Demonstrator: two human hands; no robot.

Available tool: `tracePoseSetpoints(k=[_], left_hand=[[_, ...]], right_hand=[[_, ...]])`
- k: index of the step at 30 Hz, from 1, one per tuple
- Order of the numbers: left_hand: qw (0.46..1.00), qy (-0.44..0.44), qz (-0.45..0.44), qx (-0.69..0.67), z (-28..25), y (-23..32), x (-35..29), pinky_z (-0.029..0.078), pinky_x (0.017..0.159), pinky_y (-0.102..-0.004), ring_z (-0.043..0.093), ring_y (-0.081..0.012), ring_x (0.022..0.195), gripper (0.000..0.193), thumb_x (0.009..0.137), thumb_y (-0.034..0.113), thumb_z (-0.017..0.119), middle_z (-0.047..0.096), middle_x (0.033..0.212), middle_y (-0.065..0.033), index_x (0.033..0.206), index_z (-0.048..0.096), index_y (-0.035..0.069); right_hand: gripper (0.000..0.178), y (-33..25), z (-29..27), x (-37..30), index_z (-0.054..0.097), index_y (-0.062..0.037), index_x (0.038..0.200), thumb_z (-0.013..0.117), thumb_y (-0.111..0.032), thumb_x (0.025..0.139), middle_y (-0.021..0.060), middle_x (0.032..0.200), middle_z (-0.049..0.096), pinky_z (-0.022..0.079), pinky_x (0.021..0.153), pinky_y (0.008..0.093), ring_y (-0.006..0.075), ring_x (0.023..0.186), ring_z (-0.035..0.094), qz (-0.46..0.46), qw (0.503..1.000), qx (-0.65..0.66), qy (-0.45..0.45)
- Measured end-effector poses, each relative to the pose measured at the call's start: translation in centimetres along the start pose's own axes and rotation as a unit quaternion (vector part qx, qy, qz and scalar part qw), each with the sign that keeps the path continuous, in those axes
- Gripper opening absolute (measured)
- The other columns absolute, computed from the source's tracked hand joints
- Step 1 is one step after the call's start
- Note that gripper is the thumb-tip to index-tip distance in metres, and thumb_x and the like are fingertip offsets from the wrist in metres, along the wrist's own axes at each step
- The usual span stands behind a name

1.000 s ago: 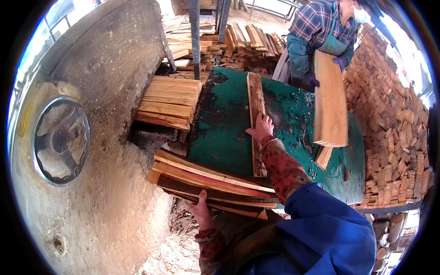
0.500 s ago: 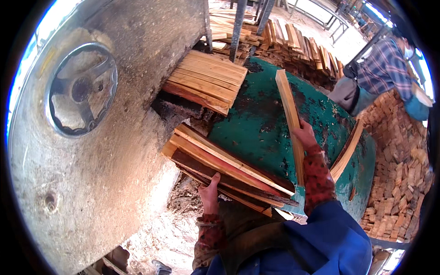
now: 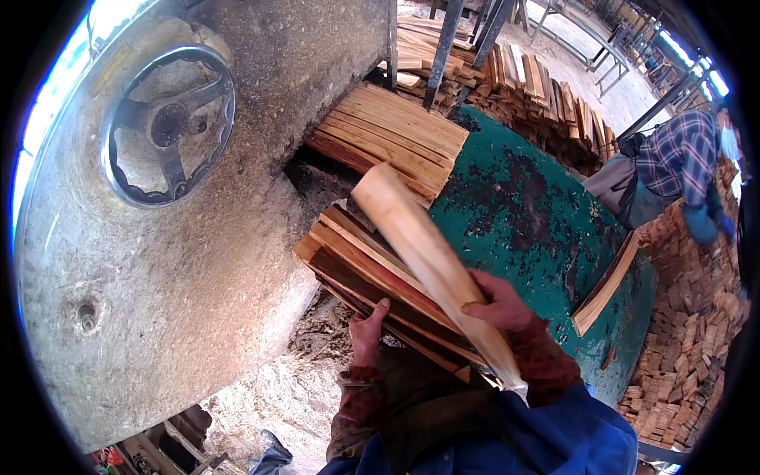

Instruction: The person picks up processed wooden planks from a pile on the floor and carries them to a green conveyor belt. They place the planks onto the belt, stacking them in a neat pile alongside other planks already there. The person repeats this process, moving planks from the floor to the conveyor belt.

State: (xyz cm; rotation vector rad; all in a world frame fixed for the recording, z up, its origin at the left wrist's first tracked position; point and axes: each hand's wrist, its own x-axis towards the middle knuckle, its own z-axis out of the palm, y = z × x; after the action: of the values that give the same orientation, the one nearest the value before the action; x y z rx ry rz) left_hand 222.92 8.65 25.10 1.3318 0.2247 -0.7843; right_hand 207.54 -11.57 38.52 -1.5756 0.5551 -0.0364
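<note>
My right hand (image 3: 503, 302) grips a wooden slat (image 3: 427, 257) near its lower end, thumb on top; its far end is raised and tilts to the left. Under and beside it lies a bundle of slats (image 3: 348, 261), some with dark bark edges. My left hand (image 3: 367, 331) is closed on the near side of this bundle, thumb over the edge, other fingers hidden beneath. Ahead, a row of slats (image 3: 396, 131) lies side by side on the green table (image 3: 507, 214), against the machine wall. One curved slat (image 3: 606, 285) rests alone on the table's right side.
A big grey metal machine panel (image 3: 237, 261) with a handwheel (image 3: 168, 127) fills the left. Behind the table are stacked boards (image 3: 546, 87) and metal posts (image 3: 443, 55). At right, a person in a checked shirt (image 3: 681, 154) bends over a heap of wood blocks (image 3: 681, 332).
My right hand has brought its slat from over the table leftward, turning it to lie along the bundle. My left hand keeps its hold. The other person's arm has shifted.
</note>
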Motion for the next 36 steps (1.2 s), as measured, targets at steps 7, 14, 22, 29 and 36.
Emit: tracePoseSetpoints(k=[7,14,22,29,36], left_hand=[[0.999,-0.034,0.022,0.027,-2.2,-2.4,1.1,0.05,0.072,-0.0281,0.061,-0.0137,0.08,0.052,0.079,0.034,0.081,0.068,0.097,-0.0068,0.11,0.064,-0.003],[0.997,-0.063,0.048,0.017,-1.9,-1.6,0.6,0.05,0.074,-0.0274,0.061,-0.0123,0.084,0.054,0.079,0.034,0.08,0.068,0.101,-0.0073,0.113,0.063,-0.005],[0.998,-0.054,-0.022,0.024,-1.3,-0.4,0.2,0.05,0.071,-0.026,0.061,-0.0111,0.081,0.043,0.08,0.029,0.081,0.068,0.095,-0.0046,0.105,0.068,-0.004],[0.997,-0.061,0.029,-0.022,-1.0,-0.7,0.0,0.05,0.069,-0.0261,0.06,-0.0108,0.079,0.045,0.079,0.03,0.081,0.068,0.094,-0.0044,0.105,0.068,-0.004],[0.998,-0.049,0.023,-0.012,-0.8,-0.1,-0.4,0.05,0.069,-0.0262,0.061,-0.0113,0.081,0.044,0.079,0.03,0.081,0.068,0.093,-0.0054,0.103,0.068,-0.004]], right_hand=[[0.057,-0.1,2.4,4.5,0.05,0.0036,0.131,0.072,-0.017,0.083,0.013,0.125,0.056,0.04,0.099,0.0333,0.0189,0.114,0.052,-0.056,0.986,-0.073,-0.14],[0.048,2.6,4.3,6.4,0.058,0.0014,0.119,0.07,-0.028,0.082,0.0194,0.125,0.048,0.041,0.098,0.0428,0.0369,0.117,0.046,-0.201,0.879,-0.43,-0.054],[0.051,-0.8,0.3,12.6,0.055,-0.0001,0.122,0.073,-0.016,0.076,0.017,0.117,0.051,0.048,0.088,0.0424,0.0357,0.107,0.052,-0.277,0.794,-0.505,0.195],[0.041,0.6,-0.1,15.0,0.056,-0.0036,0.115,0.07,-0.013,0.077,0.0151,0.101,0.054,0.049,0.076,0.0439,0.0362,0.095,0.056,-0.212,0.796,-0.534,0.191],[0.025,3.4,-1.2,10.3,0.062,-0.0053,0.1,0.066,-0.018,0.079,0.0146,0.088,0.055,0.05,0.073,0.0421,0.0348,0.087,0.058,-0.139,0.872,-0.452,0.126]])
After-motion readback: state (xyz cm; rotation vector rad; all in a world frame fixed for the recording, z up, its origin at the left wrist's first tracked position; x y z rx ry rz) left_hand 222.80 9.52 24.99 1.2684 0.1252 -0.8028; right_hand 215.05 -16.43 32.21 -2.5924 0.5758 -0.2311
